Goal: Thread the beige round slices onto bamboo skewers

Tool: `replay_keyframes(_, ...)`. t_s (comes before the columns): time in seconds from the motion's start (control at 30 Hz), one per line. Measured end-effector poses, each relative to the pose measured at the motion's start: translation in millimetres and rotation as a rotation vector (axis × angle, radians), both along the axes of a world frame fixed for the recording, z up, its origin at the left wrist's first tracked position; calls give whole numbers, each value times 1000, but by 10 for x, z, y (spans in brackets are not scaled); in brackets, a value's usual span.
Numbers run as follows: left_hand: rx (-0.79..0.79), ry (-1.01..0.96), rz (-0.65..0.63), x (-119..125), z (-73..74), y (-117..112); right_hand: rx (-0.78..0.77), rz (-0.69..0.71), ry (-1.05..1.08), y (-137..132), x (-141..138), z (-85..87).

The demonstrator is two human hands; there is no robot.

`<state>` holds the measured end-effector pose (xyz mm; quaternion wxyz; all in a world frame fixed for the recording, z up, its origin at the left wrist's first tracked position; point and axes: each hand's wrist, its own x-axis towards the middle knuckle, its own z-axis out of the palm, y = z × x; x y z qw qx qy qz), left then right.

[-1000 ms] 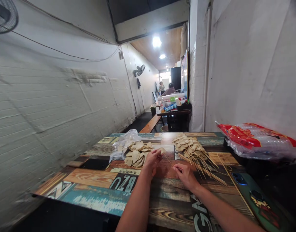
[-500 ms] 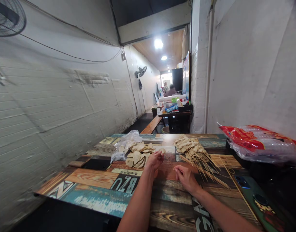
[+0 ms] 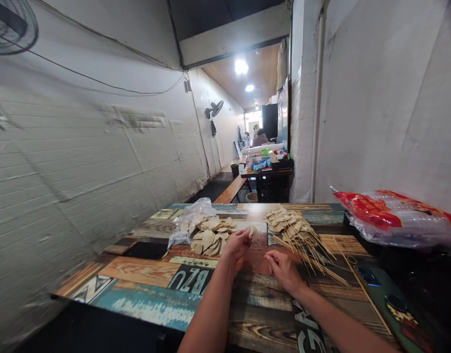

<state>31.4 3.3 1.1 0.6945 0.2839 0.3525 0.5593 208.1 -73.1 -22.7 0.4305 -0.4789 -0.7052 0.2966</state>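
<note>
My left hand (image 3: 240,243) pinches a pale, thin flat slice (image 3: 252,230) between thumb and fingers, over the middle of the table. Close to its right, my right hand (image 3: 283,269) is closed in a pinch on a thin bamboo skewer, only faintly visible against the wood. Left of my hands lies a pile of loose beige slices (image 3: 210,240), partly inside a clear plastic bag (image 3: 198,211). On the right is a heap of slices on skewers (image 3: 287,220), their bare sticks (image 3: 317,262) pointing toward me.
The patterned wood table (image 3: 144,299) carries a flat black object (image 3: 146,249) at left and a green phone (image 3: 390,306) at right. A red and clear plastic package (image 3: 398,211) sits at the right edge. Beyond stand a bench (image 3: 230,190), a cluttered table (image 3: 267,172) and a person (image 3: 261,138).
My left hand has shifted slightly right with the slice, which now shows turned more upright. My right hand has hardly moved.
</note>
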Motion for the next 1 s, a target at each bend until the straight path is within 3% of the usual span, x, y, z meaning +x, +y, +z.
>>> replay_keyframes(0.17, 92, 124, 53, 3, -15, -16, -15, -14, -5, 16, 5, -12)
replay_keyframes(0.7, 180, 245, 211, 95, -90, -29, 15, -21, -61, -38, -24, 40)
replay_keyframes(1.0, 90, 103, 67, 88, -19, -75, 44, -61, -15, 21, -6, -10)
